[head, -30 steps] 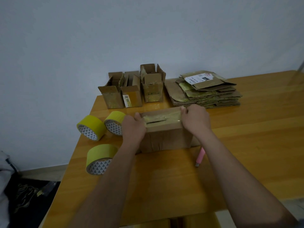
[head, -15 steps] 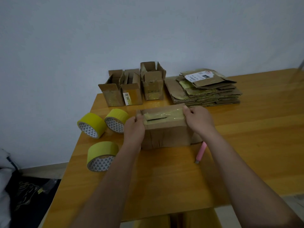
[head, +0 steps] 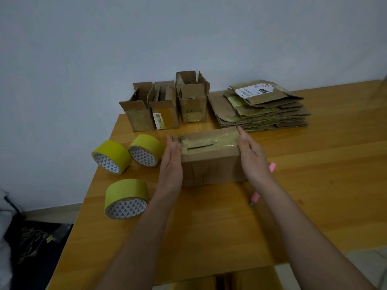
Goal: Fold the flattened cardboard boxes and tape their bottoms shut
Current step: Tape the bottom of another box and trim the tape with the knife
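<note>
Cardboard box (head: 211, 162) sits between flat left hand (head: 170, 164) and right hand (head: 252, 158)

The light is dim and even, with a cool grey cast on the wall (head: 188, 34) and a warm tone on the desk (head: 314, 185). Shadows are soft and short: faint ones lie under the tape rolls (head: 125, 197) and beside the forearms. A weak sheen shows on the desk near the taped box (head: 211, 155). Wide-angle distortion bends the desk edges and stretches the forearms toward the lower corners. Detail is slightly soft throughout, and the floor (head: 31, 248) at lower left is murky.
</note>
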### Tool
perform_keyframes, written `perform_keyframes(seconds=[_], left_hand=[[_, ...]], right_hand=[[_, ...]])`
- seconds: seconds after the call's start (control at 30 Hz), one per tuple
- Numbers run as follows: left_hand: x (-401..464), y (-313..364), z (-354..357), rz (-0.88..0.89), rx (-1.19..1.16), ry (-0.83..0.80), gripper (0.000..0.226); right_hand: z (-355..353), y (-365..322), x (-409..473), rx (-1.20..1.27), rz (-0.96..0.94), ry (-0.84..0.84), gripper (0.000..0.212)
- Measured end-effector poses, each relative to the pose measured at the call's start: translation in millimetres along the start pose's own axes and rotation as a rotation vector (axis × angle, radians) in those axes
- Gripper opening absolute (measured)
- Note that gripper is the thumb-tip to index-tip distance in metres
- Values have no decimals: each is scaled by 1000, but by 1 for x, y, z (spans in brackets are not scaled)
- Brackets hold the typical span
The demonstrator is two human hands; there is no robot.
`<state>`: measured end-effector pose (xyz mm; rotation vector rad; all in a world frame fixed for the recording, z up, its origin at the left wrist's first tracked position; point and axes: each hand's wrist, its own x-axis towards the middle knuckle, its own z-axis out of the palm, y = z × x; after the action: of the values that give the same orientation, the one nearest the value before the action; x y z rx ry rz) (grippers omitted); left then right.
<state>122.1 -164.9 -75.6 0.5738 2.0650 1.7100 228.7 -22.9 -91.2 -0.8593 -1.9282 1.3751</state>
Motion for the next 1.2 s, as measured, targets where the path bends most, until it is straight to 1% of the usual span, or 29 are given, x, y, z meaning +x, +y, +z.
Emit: perform_keyframes(seconds=[0.1, 0.23, 0.33, 0.4, 0.5, 0.53, 0.6, 0.67, 0.73, 0.77, 0.8, 0.87, 0.9, 0.97, 1.0, 1.07, 1.13, 1.2], left_hand=[[1, 2, -1, -63, -3, 8, 53], [2, -1, -8, -218, -16, 1, 59], [3, 6, -15, -273, -32, -37, 50], [1, 12, -18, -277, -98, -49, 41], [-2, 13, -26, -213, -195, -74, 36], [-2, 12, -29, -176, -230, -79, 39], [-6, 17, -34, -95, -315, -73, 52], [-9, 23, -38, -19, -433, -69, 60], [-12, 29, -40, 33, -538, -62, 53], [-12, 30, -40, 52, -550, -46, 47], [-11, 31, -40, 74, -503, -16, 44], [-11, 28, -40, 143, -250, 22, 47], [-11, 26, -39, 145, -153, 24, 50], [-14, 20, -35, 92, -12, -4, 48], [-18, 16, -33, 52, 6, -28, 45], [-21, 7, -32, -24, -36, -49, 37], [-18, 3, -32, -39, -47, 4, 26], [-17, 5, -32, -47, -110, 55, 18]], right_hand=[[-1, -1, -2, 8, 35, -25, 48], [-1, -9, -7, -9, 95, -26, 51], [-5, -19, -10, -61, 221, -55, 56], [-11, -26, -13, -75, 249, -82, 53], [-21, -33, -17, 9, 192, -69, 39], [-24, -36, -18, 65, 172, -55, 36], [-31, -42, -19, 183, 127, -35, 32], [-36, -46, -19, 304, 76, -15, 32], [-39, -49, -17, 434, 63, 16, 34], [-40, -48, -16, 451, 54, 37, 41], [-40, -47, -16, 424, 35, 51, 48], [-38, -44, -20, 322, 0, 47, 57], [-37, -41, -22, 265, 2, 32, 64], [-33, -33, -25, 101, 26, -2, 78], [-32, -28, -27, -8, 38, -9, 81], [-31, -21, -29, -119, 55, 18, 74], [-32, -20, -30, -94, 55, 57, 56], [-33, -22, -29, -44, 42, 88, 39]])
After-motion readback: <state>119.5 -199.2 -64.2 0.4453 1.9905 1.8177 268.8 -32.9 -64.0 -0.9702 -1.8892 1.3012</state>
